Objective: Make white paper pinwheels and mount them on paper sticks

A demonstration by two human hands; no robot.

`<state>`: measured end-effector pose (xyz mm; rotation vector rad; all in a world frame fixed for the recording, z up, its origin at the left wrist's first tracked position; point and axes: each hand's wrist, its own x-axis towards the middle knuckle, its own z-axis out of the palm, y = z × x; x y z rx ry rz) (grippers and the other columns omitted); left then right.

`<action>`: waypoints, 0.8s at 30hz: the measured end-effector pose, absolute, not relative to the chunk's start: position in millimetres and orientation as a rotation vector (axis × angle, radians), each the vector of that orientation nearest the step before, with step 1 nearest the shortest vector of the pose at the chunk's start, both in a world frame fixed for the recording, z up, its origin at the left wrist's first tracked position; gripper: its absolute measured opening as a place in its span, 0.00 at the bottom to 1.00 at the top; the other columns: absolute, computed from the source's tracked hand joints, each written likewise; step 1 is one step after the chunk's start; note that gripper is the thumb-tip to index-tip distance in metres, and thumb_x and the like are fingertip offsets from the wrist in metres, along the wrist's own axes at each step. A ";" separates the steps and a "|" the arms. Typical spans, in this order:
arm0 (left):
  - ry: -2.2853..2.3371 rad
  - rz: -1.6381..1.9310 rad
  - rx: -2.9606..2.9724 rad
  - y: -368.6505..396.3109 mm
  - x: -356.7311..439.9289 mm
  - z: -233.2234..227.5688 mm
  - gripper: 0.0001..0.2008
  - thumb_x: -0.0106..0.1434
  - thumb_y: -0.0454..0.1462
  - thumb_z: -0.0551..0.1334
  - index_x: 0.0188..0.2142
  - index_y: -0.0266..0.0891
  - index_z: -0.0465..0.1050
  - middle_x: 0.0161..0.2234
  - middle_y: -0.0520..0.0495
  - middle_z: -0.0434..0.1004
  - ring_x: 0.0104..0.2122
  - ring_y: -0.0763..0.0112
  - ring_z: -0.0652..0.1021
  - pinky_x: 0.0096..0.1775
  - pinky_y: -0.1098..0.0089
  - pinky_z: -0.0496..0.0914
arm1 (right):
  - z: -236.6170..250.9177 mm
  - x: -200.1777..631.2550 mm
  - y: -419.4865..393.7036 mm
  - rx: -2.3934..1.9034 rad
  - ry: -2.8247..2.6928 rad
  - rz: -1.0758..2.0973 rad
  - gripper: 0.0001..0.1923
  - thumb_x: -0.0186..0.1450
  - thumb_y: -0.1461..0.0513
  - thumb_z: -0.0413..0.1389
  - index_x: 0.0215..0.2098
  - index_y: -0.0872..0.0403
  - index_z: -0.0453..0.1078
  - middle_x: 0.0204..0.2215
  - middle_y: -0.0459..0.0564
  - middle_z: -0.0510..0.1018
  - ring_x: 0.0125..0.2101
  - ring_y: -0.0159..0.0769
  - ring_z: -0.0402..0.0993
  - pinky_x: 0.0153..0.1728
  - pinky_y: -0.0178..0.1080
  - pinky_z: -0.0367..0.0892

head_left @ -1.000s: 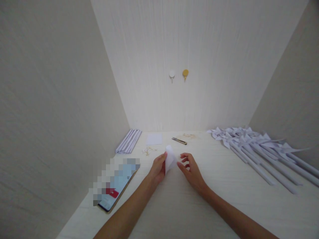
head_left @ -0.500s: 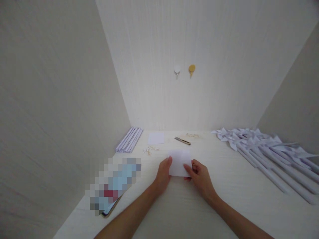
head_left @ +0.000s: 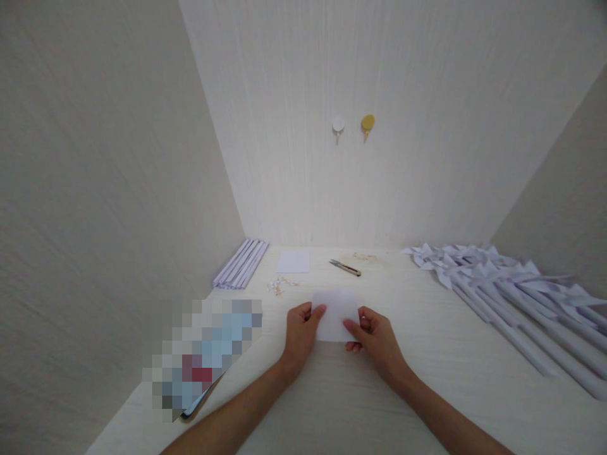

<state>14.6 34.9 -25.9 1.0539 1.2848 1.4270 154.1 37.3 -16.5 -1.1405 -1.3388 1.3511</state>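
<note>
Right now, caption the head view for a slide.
Left hand and right hand hold a sheet; snips lie beyond.

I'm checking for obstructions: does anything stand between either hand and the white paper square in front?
Nothing visible does: the left hand and right hand both hold the white paper square directly, thumbs on top. The snips lie beyond its far edge, not in between.

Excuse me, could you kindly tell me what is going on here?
A person is holding a square sheet of white paper over the table: the left hand pinches its left side, the right hand its lower right. Beyond it lie thread snips and a second white sheet. A bundle of rolled paper sticks sits at the far left, and a pile of paper pinwheels on sticks lies to the right.
</note>
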 end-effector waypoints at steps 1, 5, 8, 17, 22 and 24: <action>1.265 1.423 1.032 34.8 14.1 -25.8 0.17 0.44 0.48 0.62 0.18 0.35 0.67 0.14 0.53 0.63 0.17 0.76 0.64 0.19 0.75 0.57 | -16.7 154.3 37.3 -1.130 -1.351 1.376 0.18 0.46 0.50 0.58 0.21 0.54 0.57 0.11 0.40 0.67 0.11 0.29 0.66 0.11 0.30 0.60; 1.205 1.390 0.954 34.7 11.6 -21.9 0.16 0.43 0.47 0.64 0.20 0.34 0.69 0.15 0.52 0.66 0.17 0.75 0.66 0.20 0.74 0.59 | -17.1 154.3 35.0 -1.025 -1.319 1.427 0.18 0.49 0.53 0.57 0.32 0.53 0.58 0.18 0.42 0.72 0.14 0.28 0.66 0.13 0.30 0.62; 1.137 1.302 0.948 35.4 9.6 -17.1 0.16 0.41 0.46 0.65 0.21 0.34 0.70 0.17 0.51 0.70 0.17 0.76 0.67 0.20 0.74 0.60 | -15.6 154.5 31.7 -0.929 -1.252 1.354 0.30 0.50 0.57 0.57 0.48 0.49 0.50 0.27 0.44 0.74 0.17 0.28 0.68 0.15 0.31 0.63; 1.128 1.392 1.092 39.7 2.6 -12.8 0.18 0.49 0.39 0.60 0.41 0.39 0.66 0.14 0.60 0.59 0.12 0.82 0.60 0.14 0.79 0.53 | -20.4 162.7 47.2 -1.092 -1.263 1.307 0.15 0.46 0.59 0.57 0.32 0.55 0.67 0.16 0.40 0.67 0.15 0.26 0.61 0.15 0.31 0.58; 1.076 1.332 1.286 39.1 0.4 -11.4 0.12 0.41 0.27 0.55 0.26 0.36 0.73 0.18 0.53 0.66 0.18 0.78 0.66 0.17 0.78 0.58 | -24.7 164.5 50.5 -1.085 -1.162 1.281 0.15 0.45 0.60 0.58 0.32 0.54 0.66 0.18 0.42 0.69 0.17 0.29 0.64 0.17 0.32 0.59; 1.100 1.336 1.381 38.1 0.6 -11.4 0.15 0.38 0.24 0.53 0.24 0.37 0.74 0.24 0.50 0.70 0.22 0.76 0.68 0.18 0.79 0.59 | -23.4 164.4 49.1 -1.080 -1.163 1.272 0.15 0.46 0.60 0.58 0.32 0.55 0.66 0.18 0.42 0.70 0.17 0.29 0.64 0.17 0.32 0.59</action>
